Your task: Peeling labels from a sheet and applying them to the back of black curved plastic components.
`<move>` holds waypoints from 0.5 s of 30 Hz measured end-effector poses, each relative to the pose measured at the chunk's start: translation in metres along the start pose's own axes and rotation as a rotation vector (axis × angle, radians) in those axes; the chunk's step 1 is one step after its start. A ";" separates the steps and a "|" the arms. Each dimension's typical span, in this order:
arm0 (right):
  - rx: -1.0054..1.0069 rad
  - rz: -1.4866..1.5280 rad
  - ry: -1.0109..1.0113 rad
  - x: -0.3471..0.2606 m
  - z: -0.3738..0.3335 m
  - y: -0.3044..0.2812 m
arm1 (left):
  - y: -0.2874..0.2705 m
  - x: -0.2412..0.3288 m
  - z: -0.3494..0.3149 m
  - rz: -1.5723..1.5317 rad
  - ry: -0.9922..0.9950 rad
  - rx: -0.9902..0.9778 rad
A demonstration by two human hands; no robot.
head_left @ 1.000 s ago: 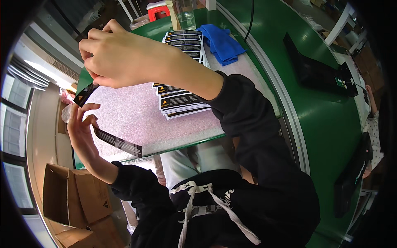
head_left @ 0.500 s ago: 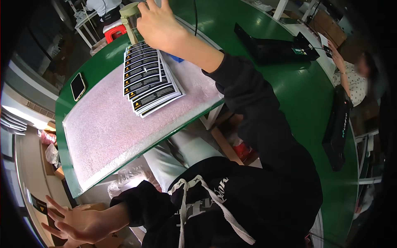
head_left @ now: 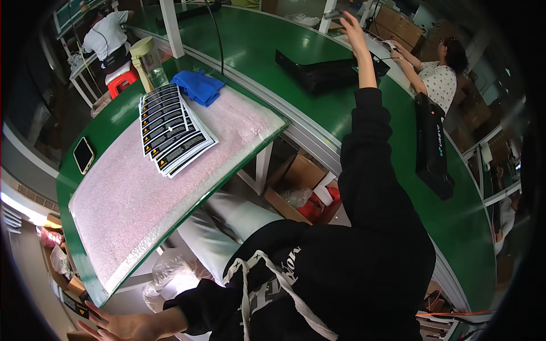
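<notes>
Stack of black labels point(head_left: 173, 132), fanned on the pink foam mat point(head_left: 136, 193), probably light, floppy and slick, best pinched by an edge; right hand point(head_left: 354, 24) stretched far beyond the mat, grip indiscernible; left hand point(head_left: 116, 327) below the mat, fingers spread, empty.

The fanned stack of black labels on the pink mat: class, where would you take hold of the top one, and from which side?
Grip the front label of the stack of black labels by its lower right corner, coming from the table's near edge. The strips overlap like fanned cards, so that end lies exposed on the pink mat, and likely lifts without disturbing the rest.
</notes>
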State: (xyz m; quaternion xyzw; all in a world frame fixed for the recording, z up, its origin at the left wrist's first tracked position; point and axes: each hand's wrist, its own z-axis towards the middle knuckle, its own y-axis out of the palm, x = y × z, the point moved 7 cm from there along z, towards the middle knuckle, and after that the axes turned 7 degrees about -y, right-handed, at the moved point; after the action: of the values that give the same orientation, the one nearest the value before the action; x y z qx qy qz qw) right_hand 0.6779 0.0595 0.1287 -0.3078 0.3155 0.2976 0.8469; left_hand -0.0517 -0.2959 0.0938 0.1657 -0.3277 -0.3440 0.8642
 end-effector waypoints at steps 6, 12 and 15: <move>0.243 -0.963 0.784 0.115 -0.030 -0.057 | -0.007 -0.020 -0.010 -0.024 -0.147 0.038; 0.149 -0.784 0.958 0.159 -0.057 -0.042 | -0.006 -0.022 -0.016 0.037 -0.174 0.056; 0.404 -0.609 0.883 0.157 -0.078 -0.059 | -0.004 -0.021 -0.017 0.052 -0.167 0.051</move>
State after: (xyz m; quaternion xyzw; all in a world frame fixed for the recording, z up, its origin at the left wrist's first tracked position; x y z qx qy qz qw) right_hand 0.7896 0.0151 -0.0116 -0.3122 0.5870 -0.1829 0.7242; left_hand -0.0534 -0.2829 0.0702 0.1497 -0.4114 -0.3254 0.8381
